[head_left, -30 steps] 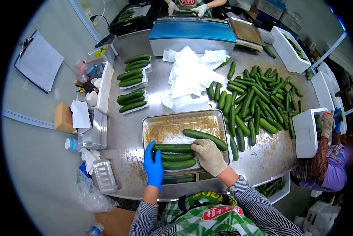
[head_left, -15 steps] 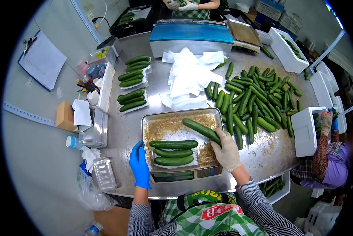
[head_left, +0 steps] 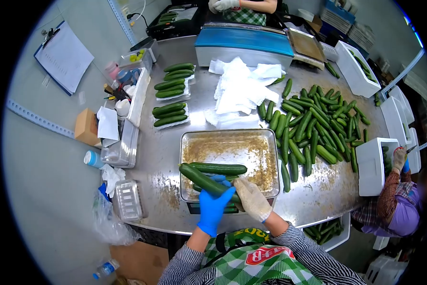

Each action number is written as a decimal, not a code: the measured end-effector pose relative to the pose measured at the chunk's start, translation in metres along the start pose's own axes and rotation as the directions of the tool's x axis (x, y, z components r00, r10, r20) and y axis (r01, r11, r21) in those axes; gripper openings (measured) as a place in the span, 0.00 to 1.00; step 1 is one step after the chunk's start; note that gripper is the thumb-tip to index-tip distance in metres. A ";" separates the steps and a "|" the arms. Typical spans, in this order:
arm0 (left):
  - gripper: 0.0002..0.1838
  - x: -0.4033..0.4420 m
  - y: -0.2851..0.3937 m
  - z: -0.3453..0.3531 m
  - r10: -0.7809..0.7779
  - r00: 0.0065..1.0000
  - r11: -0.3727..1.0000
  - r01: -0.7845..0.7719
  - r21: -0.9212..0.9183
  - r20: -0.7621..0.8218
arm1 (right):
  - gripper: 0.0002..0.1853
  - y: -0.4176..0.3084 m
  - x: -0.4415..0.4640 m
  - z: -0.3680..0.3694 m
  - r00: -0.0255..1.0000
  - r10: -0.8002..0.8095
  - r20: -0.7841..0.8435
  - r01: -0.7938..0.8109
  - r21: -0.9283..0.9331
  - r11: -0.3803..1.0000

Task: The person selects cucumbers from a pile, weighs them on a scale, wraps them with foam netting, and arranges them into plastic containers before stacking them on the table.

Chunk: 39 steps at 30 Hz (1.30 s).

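Note:
A large cucumber (head_left: 201, 180) is held at a slant over the front of the metal tray (head_left: 230, 131). My left hand (head_left: 213, 206), in a blue glove, is closed around its middle. At its lower right end is my right hand (head_left: 252, 199), in a knitted glove, with its fingers closed on the same cucumber. Behind it another cucumber (head_left: 219, 168) lies in the tray, and further ones under my hands are mostly hidden. The tray rests on a scale whose display is partly covered by my hands.
Cucumbers are piled (head_left: 318, 126) at the right, beside white foam boxes (head_left: 372, 166). White cloths (head_left: 242, 85) lie behind the tray, and packed cucumbers (head_left: 170, 88) at the left. A blue-topped machine (head_left: 244, 45) stands at the back. One co-worker is behind it, another at the right.
The large cucumber has moved from the tray's right side to the front left, carried in my right hand. My left hand has come in from the tray's left edge and closed on it.

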<state>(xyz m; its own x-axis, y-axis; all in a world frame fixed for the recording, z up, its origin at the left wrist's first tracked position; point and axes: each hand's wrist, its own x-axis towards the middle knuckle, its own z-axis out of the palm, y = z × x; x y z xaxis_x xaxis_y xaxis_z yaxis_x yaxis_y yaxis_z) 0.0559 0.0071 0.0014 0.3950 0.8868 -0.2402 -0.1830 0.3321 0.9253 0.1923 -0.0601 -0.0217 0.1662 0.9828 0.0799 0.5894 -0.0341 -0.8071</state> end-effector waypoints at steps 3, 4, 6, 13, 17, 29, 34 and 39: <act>0.20 0.000 0.014 -0.018 -0.162 0.987 0.986 0.161 0.039 0.017 | 0.19 -0.033 0.007 -0.024 0.892 0.392 0.225 -0.452 0.417 0.788; 0.21 0.005 0.017 -0.029 -0.160 0.987 0.987 0.160 -0.024 -0.032 | 0.21 -0.035 0.006 -0.028 0.902 0.392 0.180 -0.431 0.406 0.806; 0.22 0.016 0.022 -0.044 -0.034 0.995 0.999 0.030 -0.042 -0.091 | 0.24 -0.033 0.007 -0.029 0.938 0.340 0.067 -0.341 0.360 0.868; 0.23 0.042 -0.018 -0.081 0.198 0.971 0.906 -0.130 0.404 -0.131 | 0.22 -0.007 0.022 -0.029 0.992 -0.018 -0.128 -0.007 -0.196 0.980; 0.21 0.037 -0.013 -0.093 0.321 0.928 0.781 -0.145 0.607 -0.191 | 0.24 0.014 0.006 -0.017 0.909 0.188 -0.373 -0.159 0.106 0.982; 0.27 0.044 -0.023 -0.099 0.098 0.995 0.837 -0.073 0.543 -0.019 | 0.28 0.016 0.009 0.014 0.914 0.211 -0.346 -0.226 -0.005 0.974; 0.33 0.051 -0.007 -0.108 -0.027 0.996 0.797 -0.028 0.603 0.082 | 0.25 -0.014 0.015 -0.005 0.875 0.398 -0.276 -0.423 -0.033 0.906; 0.36 0.054 -0.018 -0.119 -0.064 0.994 0.832 0.004 0.555 0.088 | 0.23 -0.013 0.019 0.007 0.842 0.434 -0.321 -0.471 -0.042 0.881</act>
<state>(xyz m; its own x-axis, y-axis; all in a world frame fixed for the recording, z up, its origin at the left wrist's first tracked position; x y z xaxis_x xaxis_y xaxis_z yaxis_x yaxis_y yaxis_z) -0.0267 0.0875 -0.0628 0.4838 0.8318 -0.2722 0.3491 0.1018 0.9316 0.1819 -0.0397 -0.0139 0.6496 0.7543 -0.0955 0.4743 -0.5002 -0.7244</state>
